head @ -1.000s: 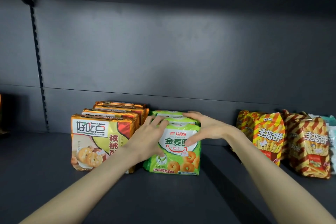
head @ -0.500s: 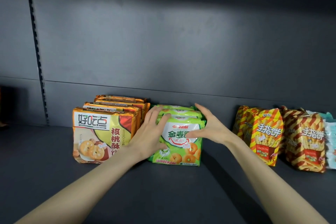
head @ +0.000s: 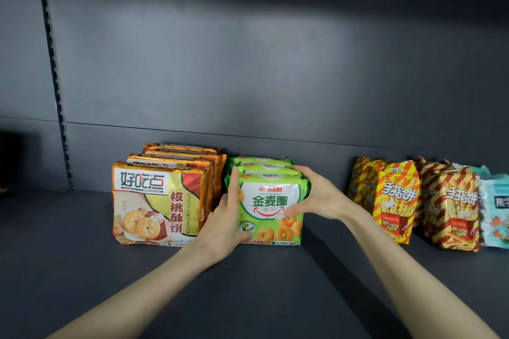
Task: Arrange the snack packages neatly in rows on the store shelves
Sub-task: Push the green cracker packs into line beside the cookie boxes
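Head view | green biscuit packs [head: 271,206] stand in a front-to-back row mid-shelf, just beside orange cookie packs [head: 159,201] | left hand [head: 224,224] and right hand [head: 316,198], a second ago draped over the front pack, now flat against the row's two sides, squeezing it square | row looks tidy; striped stick packs [head: 396,201] well apart, likely next | shelf [head: 82,270]
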A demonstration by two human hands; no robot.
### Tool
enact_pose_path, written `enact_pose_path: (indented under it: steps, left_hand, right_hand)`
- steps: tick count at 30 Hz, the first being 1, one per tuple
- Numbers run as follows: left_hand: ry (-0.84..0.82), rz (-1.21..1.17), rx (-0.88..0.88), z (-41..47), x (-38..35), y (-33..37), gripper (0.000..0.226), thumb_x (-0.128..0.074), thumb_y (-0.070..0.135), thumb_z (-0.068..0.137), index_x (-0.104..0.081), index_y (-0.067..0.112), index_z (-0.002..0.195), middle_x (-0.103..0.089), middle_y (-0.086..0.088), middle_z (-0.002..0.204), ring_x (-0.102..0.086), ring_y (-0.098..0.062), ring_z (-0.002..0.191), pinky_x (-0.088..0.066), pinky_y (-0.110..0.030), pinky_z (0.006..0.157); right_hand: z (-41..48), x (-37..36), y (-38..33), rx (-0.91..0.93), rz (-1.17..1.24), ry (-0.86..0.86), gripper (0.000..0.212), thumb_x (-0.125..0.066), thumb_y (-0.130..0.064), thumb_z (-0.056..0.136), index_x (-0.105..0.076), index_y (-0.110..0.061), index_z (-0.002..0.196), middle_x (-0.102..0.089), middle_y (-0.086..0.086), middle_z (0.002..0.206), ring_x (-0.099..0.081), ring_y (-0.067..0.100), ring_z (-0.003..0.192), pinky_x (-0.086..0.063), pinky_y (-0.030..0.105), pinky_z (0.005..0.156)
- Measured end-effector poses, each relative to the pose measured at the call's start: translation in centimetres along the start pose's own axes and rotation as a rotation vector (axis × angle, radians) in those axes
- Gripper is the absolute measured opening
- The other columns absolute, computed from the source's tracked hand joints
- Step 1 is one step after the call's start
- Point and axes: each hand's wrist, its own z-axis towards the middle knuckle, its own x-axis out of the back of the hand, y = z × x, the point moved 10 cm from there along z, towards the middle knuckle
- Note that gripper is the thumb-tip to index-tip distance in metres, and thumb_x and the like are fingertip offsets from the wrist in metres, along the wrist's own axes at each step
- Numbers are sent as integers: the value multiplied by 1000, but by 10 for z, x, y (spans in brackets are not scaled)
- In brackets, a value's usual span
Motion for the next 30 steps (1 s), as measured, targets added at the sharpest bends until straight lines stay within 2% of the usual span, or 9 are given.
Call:
enact_pose_path:
  steps: [6,10,13,15,17,19,23,26,30]
  left_hand:
    - [-16,-77,-9,-3,-2,2,131,-76,20,77,43,46,123,-17,-3,156,-44,-18,131,-38,-33,104]
    - [-24,-80,-5,0,-1,1,133,-78,18,75,43,51,119,-21,-4,154,-41,-19,133,-39,-34,104]
    - [-40,-11,7,2,-3,0,133,-77,21,75,46,52,116,-26,-7,151,-49,-23,127,-43,-38,102]
    - [-54,40,14,2,-2,1,130,-74,24,78,47,49,116,-27,-9,151,-52,-26,122,-44,-41,101]
    - [-62,107,6,3,1,1,121,-67,26,84,48,44,118,-28,-12,151,-53,-29,121,-42,-41,101]
    - [-57,193,-6,3,5,2,110,-59,29,90,46,36,123,-31,-13,149,-53,-30,120,-41,-41,99]
    - [7,369,-8,5,16,7,98,-55,30,92,28,17,143,-46,-12,131,-60,-27,105,-50,-35,85]
    - [39,499,-5,4,22,13,90,-54,28,93,16,8,147,-50,-11,123,-62,-25,97,-52,-34,78]
    - [31,683,3,2,31,25,78,-53,10,91,0,-1,147,-60,-11,113,-65,-28,93,-52,-36,72]
  right_hand:
    - [-1,-4,2,-32,107,-73,100,-85,0,61,-31,-22,143,-68,-4,113,-66,13,103,-54,39,91]
    - [-4,-8,3,-79,185,-105,96,-82,6,63,-36,-27,141,-64,4,121,-66,21,105,-56,42,87]
    - [-4,1,3,-96,55,-1,99,-87,-7,60,-37,-31,141,-40,3,129,-54,24,114,-56,39,86]
    - [-3,2,0,-69,-26,20,106,-89,-20,56,-31,-31,144,-48,1,128,-55,20,114,-52,39,94]
    - [-7,3,-4,-59,-103,54,106,-87,-21,61,-26,-26,147,-57,-2,124,-55,16,113,-46,34,100]
    - [-11,9,-8,-38,-219,144,104,-86,-25,63,-25,-26,147,-51,1,125,-50,20,117,-43,39,102]
    - [-21,8,-19,-49,-451,217,96,-82,-39,64,-27,-30,143,-27,4,142,-34,28,129,-42,51,101]
    - [-27,10,-25,-109,-530,196,87,-79,-36,70,-31,-28,142,-14,6,150,-22,33,136,-38,52,102]
    - [-32,14,-42,-122,-595,153,80,-74,-29,77,-31,-21,144,-9,9,154,-15,38,139,-33,51,105]
